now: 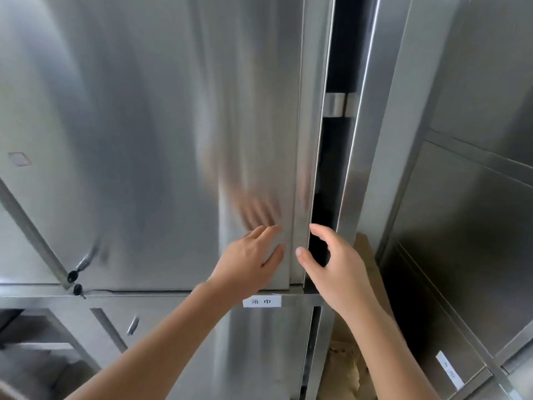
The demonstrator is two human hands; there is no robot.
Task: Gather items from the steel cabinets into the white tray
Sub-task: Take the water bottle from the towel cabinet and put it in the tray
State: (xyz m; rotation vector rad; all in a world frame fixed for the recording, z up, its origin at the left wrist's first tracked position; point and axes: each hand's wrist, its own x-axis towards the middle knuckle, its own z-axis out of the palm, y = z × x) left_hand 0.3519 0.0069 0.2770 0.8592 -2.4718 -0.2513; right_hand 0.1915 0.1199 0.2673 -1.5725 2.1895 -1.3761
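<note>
We stand close under the steel cabinets (375, 168), and the upper steel door (144, 125) fills most of the view, so we place everything else by that door. At the door's lower left corner sit two small dark locks (72, 275). Below the door and to the left, a lower door carries a slanted metal handle (132, 326).

Our left hand (248, 264) lies flat on the door's face near its lower right corner. Its fingers are straight and slightly spread, with the tips touching the steel. The door shows a blurred reflection (253, 209) of the hand just above those fingertips.

A white label (261, 301) with two printed characters sits just under the door's bottom edge, beside the left wrist. The door's right edge stands away from the frame and leaves a dark gap (331, 168).

Our right hand (337, 269) is at the low end of that edge with its fingers curled. The thumb lies over the front of the edge strip and the index finger over the gap. We cannot tell whether they pinch the edge or only hover at it.

Higher up the door's right edge, a metal bracket (339, 103) crosses the gap. Beyond the gap, right of the door, stands a neighbouring cabinet front (467, 212) made of flat panels. It has a second white label (450, 373) low down. A tan, cardboard-like surface (366, 255) shows behind the right hand, just right of the door's lower right corner.
</note>
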